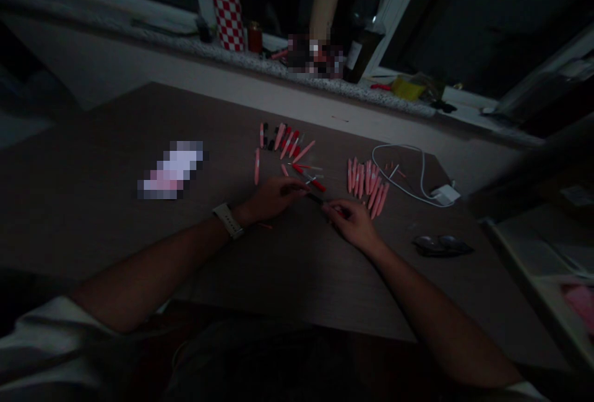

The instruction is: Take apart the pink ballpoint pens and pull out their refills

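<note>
dark rod (316,198): partly hidden | pale item (174,167): blurred | checkered bottle (227,15): top cropped

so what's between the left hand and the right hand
A slim, dark, pen-like piece bridges the left hand and right hand, as the head view shows.

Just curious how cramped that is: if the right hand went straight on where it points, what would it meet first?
Probably the left hand, at the far end of the dark, slim piece that the right hand holds, though depth is unclear.
</note>
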Available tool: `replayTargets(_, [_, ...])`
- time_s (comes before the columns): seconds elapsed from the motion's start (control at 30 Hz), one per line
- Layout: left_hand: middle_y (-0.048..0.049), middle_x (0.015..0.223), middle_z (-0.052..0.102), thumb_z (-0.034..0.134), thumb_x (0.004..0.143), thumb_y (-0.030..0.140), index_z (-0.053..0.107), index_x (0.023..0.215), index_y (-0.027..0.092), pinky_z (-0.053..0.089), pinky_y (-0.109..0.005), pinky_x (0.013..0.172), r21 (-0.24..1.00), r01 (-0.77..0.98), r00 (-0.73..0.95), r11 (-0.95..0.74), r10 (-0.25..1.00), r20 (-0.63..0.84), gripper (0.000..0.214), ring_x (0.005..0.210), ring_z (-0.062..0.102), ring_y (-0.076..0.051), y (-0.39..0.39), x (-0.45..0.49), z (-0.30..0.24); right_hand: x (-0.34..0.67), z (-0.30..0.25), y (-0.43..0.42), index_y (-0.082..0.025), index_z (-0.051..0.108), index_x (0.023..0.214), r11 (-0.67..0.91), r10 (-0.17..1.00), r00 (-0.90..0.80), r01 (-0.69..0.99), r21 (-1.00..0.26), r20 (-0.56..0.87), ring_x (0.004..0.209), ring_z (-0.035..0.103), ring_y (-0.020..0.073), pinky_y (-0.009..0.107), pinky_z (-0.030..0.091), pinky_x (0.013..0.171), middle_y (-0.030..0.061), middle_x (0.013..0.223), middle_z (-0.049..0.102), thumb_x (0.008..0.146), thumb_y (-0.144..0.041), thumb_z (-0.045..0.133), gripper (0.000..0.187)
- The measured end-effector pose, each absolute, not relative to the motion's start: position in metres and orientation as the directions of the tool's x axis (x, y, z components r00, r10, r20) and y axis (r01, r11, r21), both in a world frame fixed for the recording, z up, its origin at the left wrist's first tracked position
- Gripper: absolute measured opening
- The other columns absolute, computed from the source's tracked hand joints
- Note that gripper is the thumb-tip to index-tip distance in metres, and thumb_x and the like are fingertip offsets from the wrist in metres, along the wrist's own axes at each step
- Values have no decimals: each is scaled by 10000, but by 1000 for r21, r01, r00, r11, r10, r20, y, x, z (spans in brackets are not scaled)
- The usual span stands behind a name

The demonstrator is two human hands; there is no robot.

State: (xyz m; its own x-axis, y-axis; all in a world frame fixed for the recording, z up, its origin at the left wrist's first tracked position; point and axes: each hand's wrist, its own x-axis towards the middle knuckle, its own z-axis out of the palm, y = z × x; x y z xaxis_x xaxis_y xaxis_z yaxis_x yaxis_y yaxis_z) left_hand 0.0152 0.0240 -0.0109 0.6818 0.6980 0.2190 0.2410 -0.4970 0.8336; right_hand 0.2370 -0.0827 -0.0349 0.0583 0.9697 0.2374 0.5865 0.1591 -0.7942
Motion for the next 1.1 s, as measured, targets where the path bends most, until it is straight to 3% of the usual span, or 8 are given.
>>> replayTargets(0.2, [-62,982,723,606,904,345,694,1081,160,507,-251,672,866,210,674,-455,709,209,270,814,665,-164,24,15,-12,236,-33,-84,-170,747,902,136,973,81,563,-815,218,546,537,129,239,368,515,0,627,635,869,-502,634,352])
replayTargets(0.47, [-65,956,705,595,905,351,656,1067,138,500,-241,623,908,169,656,-383,732,187,274,706,638,-132,22,15,-10,235,-31,-83,-168,741,906,137,975,71,554,-821,211,543,552,127,237,387,517,0,626,650,888,-512,606,370])
replayTargets(0.63, [-56,897,716,601,901,370,689,1085,149,476,-234,606,869,231,678,-437,713,179,300,698,629,-138,22,14,-9,235,-32,-84,-184,757,946,159,964,88,563,-811,250,616,612,156,253,441,558,17,702,699,866,-511,637,358])
replayTargets(0.93, [-30,829,734,636,892,376,757,1006,178,449,-245,655,761,331,686,-558,696,212,258,727,637,-157,22,13,-6,234,-27,-86,-245,777,975,271,925,37,634,-724,379,865,713,235,340,528,786,58,942,776,856,-408,701,216])
replayTargets(1.1, [-33,853,754,667,871,352,764,999,175,456,-246,675,768,337,688,-544,699,194,239,759,659,-168,20,13,-3,233,-24,-89,-234,787,977,266,932,-2,684,-680,362,769,712,214,305,508,700,56,875,777,915,-416,624,252])
